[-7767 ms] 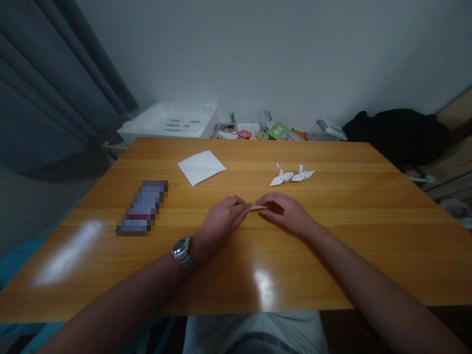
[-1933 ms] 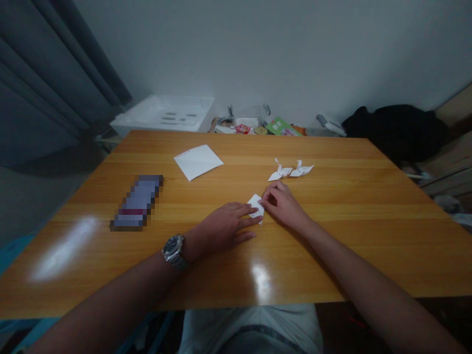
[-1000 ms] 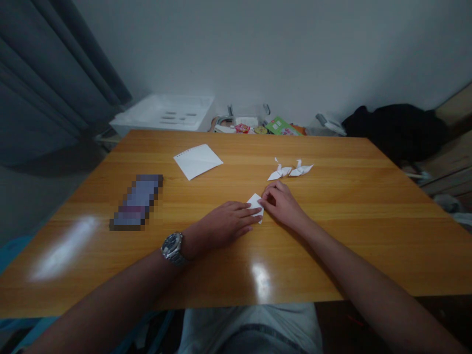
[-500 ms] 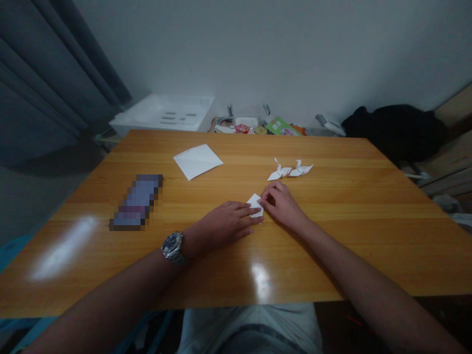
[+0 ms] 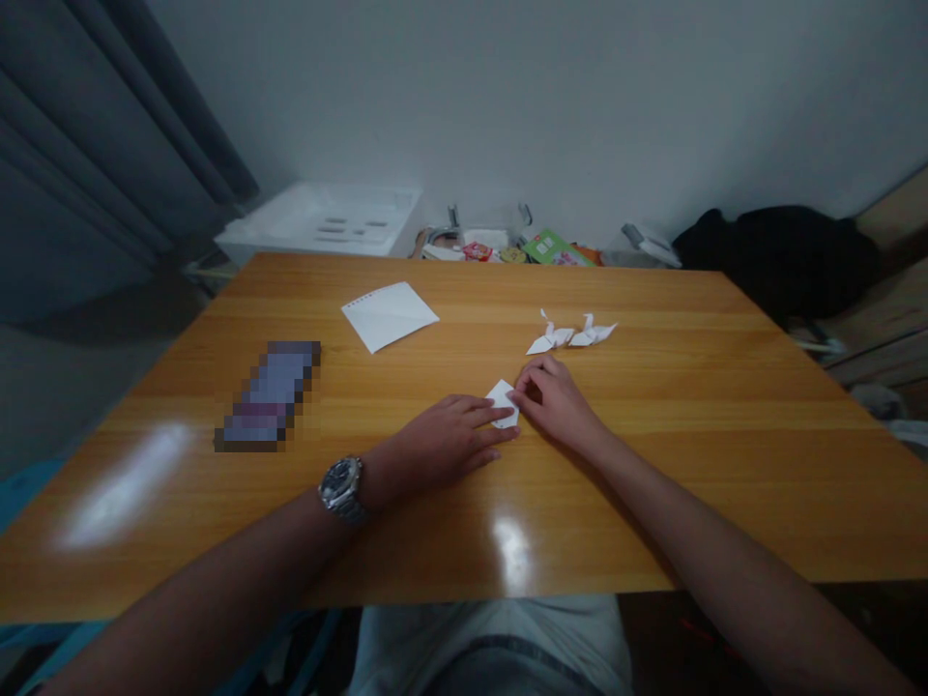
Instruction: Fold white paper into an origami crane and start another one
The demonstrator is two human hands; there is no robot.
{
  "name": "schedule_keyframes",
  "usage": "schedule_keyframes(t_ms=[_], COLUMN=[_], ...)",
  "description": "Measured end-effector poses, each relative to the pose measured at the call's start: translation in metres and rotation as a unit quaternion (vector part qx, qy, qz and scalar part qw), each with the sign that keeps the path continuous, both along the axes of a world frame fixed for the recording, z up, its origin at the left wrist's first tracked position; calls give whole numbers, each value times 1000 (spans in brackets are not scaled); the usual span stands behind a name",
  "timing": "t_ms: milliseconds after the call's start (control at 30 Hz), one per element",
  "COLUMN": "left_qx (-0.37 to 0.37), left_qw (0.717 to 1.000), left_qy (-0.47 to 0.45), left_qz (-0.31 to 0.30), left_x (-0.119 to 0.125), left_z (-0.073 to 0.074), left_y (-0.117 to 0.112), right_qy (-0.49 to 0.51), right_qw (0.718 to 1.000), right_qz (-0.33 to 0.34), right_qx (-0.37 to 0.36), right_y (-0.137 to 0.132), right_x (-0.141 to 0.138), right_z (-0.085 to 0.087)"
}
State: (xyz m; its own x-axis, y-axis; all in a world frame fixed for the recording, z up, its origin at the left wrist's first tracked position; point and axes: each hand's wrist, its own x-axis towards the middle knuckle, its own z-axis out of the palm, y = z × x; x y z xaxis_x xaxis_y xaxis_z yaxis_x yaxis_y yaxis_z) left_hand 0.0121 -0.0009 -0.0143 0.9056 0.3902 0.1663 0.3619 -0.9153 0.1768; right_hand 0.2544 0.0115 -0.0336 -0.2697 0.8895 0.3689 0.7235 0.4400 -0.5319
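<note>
Lying under left fingers [image 5: 487, 418], folded paper [image 5: 503, 397]

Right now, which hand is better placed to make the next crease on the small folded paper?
Probably the right hand: its fingertips pinch the folded paper's edge, free to run along it. The left hand lies flat, fingers pinning the paper to the table, so it suits holding.

Single head-mounted camera looks forward and down across the wooden table [image 5: 652, 464] toward the far wall, apparently from seated height.
</note>
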Motion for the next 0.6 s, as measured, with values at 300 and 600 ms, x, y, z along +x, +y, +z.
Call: schedule_keyframes(t_ms=[300, 600], left_qx=[-7, -14], left_qw=[1000, 999], left_qy=[-10, -11], left_qz=[22, 40], left_x=[4, 5], left_z=[3, 8], left_y=[-5, -9], right_qy=[11, 1], right_qw=[1000, 1000], right_qz=[3, 4], right_qx=[6, 6], right_y=[0, 0], right_x=[1, 1], right_z=[-1, -2])
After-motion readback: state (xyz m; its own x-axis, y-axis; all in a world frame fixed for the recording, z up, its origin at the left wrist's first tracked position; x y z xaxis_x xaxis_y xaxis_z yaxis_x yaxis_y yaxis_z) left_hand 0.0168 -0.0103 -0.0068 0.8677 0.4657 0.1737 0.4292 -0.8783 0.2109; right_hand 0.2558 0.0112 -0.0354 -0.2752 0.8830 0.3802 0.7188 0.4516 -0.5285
